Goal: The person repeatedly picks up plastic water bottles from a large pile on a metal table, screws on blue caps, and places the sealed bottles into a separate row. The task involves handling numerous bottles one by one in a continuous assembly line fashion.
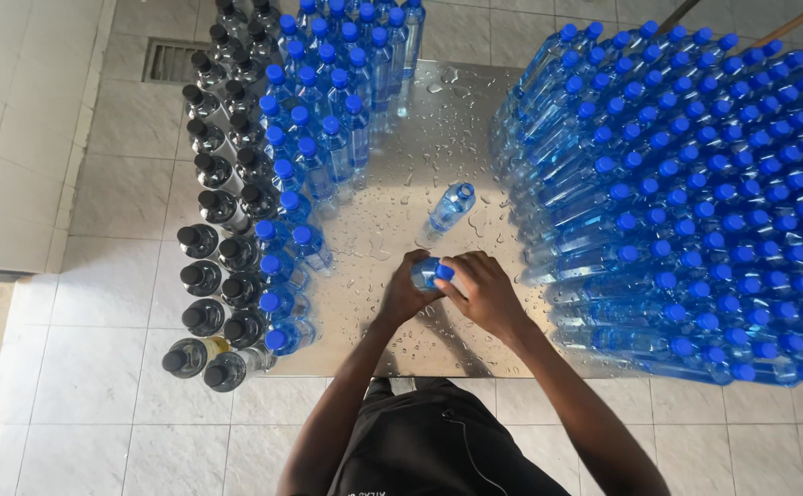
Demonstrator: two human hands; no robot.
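A clear plastic bottle with a blue cap stands on the wet steel table, held between both my hands. My left hand wraps its body from the left. My right hand grips it from the right, fingers by the cap. A second blue-capped bottle stands alone just beyond them.
On the right rises a big stack of blue-capped bottles lying on their sides. Upright blue-capped bottles fill the table's left part, with black-capped bottles along the left edge. A tiled floor and a drain grate lie around.
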